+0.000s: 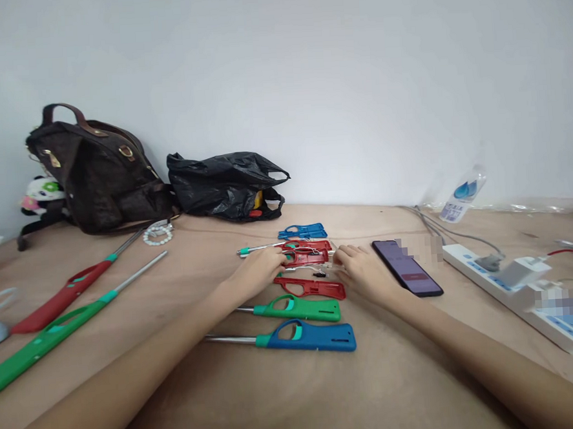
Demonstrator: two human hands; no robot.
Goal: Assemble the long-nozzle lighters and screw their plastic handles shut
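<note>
Between my hands a red lighter casing half [309, 257] shows its hollow inside. My left hand [263, 268] has its fingers closed on the casing's left end. My right hand [356, 266] is at its right end with fingers drawn together; what they pinch is small and pale, and I cannot make it out. Just behind lies another red lighter part [312, 244] with a metal tube. Nearer me are thin metal and black inner parts [319, 274] and a second red casing half [315, 287]. A whole green lighter [316, 308] and a blue lighter [323, 337] lie in front.
Blue casing parts [303, 230] lie farther back. At left are a long red lighter [68, 292], a long green lighter [46, 336] and a bead bracelet [157, 233]. A backpack [104, 174] and black plastic bag [221, 183] stand behind. Right are a phone [406, 267], power strip [487, 273] and bottle [462, 194].
</note>
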